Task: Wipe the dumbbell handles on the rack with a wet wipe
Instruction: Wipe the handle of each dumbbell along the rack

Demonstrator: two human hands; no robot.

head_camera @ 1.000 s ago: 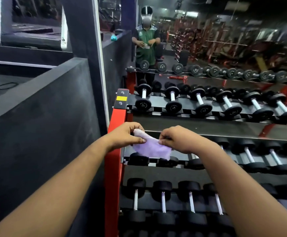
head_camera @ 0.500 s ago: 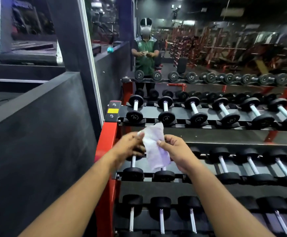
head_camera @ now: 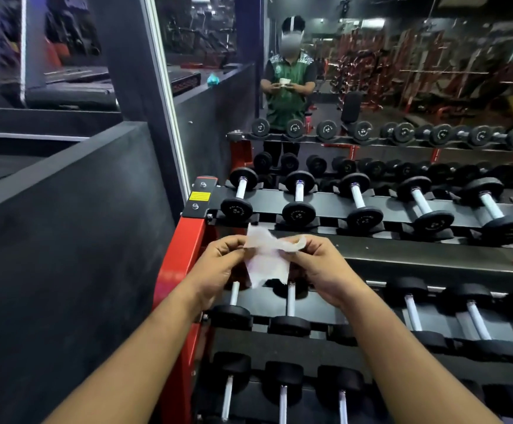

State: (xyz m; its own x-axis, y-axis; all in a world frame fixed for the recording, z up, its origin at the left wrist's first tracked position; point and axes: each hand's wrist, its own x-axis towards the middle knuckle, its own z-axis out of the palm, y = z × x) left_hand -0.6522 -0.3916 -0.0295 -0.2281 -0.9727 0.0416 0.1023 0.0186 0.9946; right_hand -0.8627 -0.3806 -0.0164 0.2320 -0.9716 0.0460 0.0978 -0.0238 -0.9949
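A pale, crumpled wet wipe point(head_camera: 267, 261) hangs between my two hands in front of the rack. My left hand point(head_camera: 221, 264) pinches its left edge and my right hand point(head_camera: 319, 267) pinches its right top corner. Behind them stands a three-tier dumbbell rack point(head_camera: 402, 255) with a red frame. Black dumbbells with shiny metal handles lie in rows: the top-row leftmost handle point(head_camera: 241, 188), a middle-row handle point(head_camera: 291, 301) just below the wipe, and a bottom-row handle point(head_camera: 283, 402). The wipe touches no handle.
A dark grey partition wall point(head_camera: 74, 240) runs close along the left of the rack. A large mirror point(head_camera: 402, 71) behind the rack reflects a person holding a wipe and gym machines. The rack's red upright point(head_camera: 184, 249) stands beside my left wrist.
The view has tilted up, so the rack sits lower in frame. The wipe, bunched a second ago, has been pulled open and now hangs spread between both hands.
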